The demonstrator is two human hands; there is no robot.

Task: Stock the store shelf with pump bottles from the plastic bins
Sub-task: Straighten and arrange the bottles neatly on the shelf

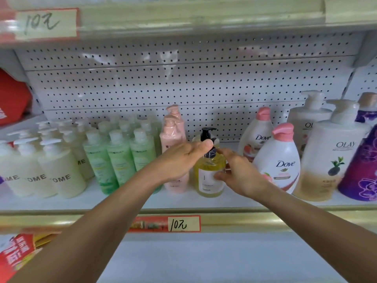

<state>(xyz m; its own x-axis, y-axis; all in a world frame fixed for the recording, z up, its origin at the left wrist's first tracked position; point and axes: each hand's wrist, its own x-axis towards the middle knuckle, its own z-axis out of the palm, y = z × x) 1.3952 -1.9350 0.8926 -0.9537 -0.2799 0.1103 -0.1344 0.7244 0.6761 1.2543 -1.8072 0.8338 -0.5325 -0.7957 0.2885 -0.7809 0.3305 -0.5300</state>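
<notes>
A: Head view, front first: price tag (pixel 183 224) on the shelf (pixel 275 218) lip. Hands?
B: Right hand (pixel 239 173) wraps the yellow pump bottle (pixel 209 180), thumb on the label. Left hand (pixel 181 159) lies flat, fingers straight against the black pump (pixel 206 134), gripping nothing.
A: Bottle's where?
B: Standing on the shelf, between the pink bottles (pixel 173 135) and the Dove bottle (pixel 282 166). I'd square the label forward, keep the nozzle clear of its neighbours, line it up with the yellowish bottle (pixel 216 142) behind.
</notes>
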